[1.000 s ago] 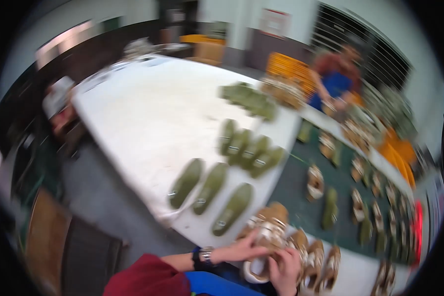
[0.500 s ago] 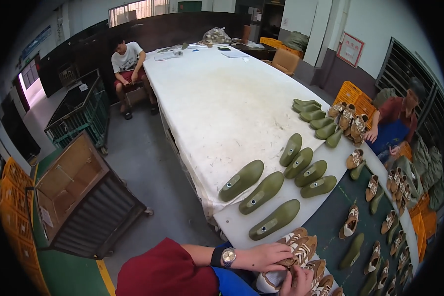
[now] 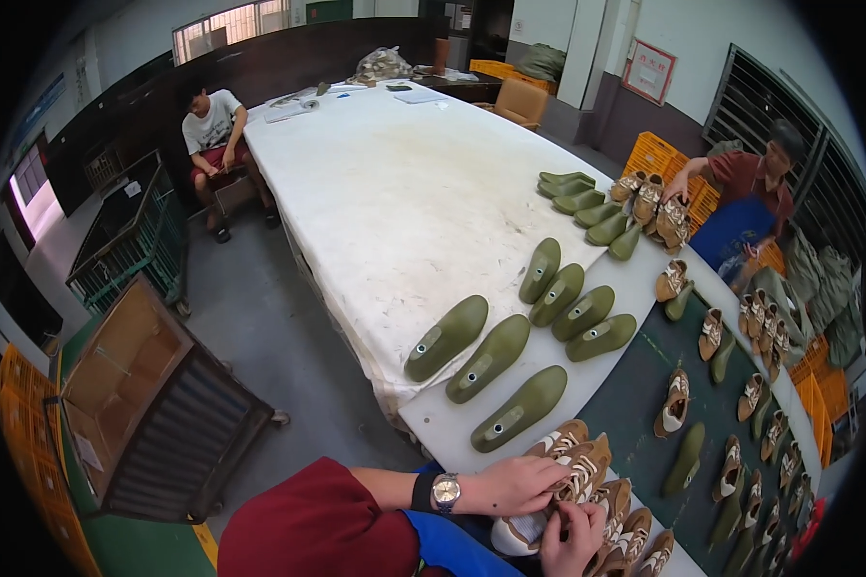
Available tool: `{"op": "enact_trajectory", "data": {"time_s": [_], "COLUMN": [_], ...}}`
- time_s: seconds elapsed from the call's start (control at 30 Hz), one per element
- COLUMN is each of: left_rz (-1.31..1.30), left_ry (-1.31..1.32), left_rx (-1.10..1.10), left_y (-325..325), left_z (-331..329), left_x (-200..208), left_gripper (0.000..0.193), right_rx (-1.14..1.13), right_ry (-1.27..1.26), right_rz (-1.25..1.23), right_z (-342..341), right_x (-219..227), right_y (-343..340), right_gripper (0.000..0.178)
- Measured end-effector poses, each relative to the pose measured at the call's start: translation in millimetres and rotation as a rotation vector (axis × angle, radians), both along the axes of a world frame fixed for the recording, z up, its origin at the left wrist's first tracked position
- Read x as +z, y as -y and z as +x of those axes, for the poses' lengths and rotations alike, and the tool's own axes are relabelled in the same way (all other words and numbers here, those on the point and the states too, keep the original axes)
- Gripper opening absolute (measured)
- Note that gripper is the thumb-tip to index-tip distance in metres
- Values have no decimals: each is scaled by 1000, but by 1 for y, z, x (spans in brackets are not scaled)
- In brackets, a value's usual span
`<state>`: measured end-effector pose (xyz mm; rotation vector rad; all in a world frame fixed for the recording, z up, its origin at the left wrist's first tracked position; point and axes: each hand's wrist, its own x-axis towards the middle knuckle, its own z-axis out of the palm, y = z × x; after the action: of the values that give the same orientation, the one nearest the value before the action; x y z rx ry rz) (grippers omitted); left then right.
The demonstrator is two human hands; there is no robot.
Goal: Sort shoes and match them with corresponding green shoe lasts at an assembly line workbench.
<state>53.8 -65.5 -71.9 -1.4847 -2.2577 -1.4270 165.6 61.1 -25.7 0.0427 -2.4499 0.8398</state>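
– In the head view, where are our two hands?
– They are both at one brown-and-white shoe [image 3: 584,469], near the lower edge, right of the middle. Our left hand [image 3: 520,484] lies over the shoe, with its fingers bent upon it beside the laces. Its thumb is hidden, so we cannot tell if it grips.
– And our right hand [image 3: 575,540]?
– Its thumb and fingertips are close together at the opening of the same shoe. What they pinch, we cannot tell.
– What do we see around?
– Just to the right of our hands are more laced shoes [image 3: 630,539]. Beyond our left hand, three big green lasts [image 3: 520,409] lie side by side, well apart from our fingers. Further right, a dark green belt [image 3: 618,409] carries shoes and lasts. At its far side, a co-worker [image 3: 755,188] has one hand at a group of shoes [image 3: 648,200].
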Motion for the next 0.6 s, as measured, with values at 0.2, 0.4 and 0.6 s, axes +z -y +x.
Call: {"op": "enact_trajectory", "data": {"time_s": [0.2,0.4,0.6], "left_rz": [27,146,109], "left_ry": [-99,-197,-154], "left_rx": [48,55,9], "left_y": [-4,-12,-13], "left_z": [2,9,13], "left_x": [5,2,4], "left_gripper": [38,33,37], "right_rx": [-79,-60,-113], "right_ry": [18,44,106], "right_rz": [-14,-31,-94], "right_z": [0,8,13], "right_x": [-3,-6,-25], "right_y": [-4,-8,-15], "right_gripper": [28,31,30]}}
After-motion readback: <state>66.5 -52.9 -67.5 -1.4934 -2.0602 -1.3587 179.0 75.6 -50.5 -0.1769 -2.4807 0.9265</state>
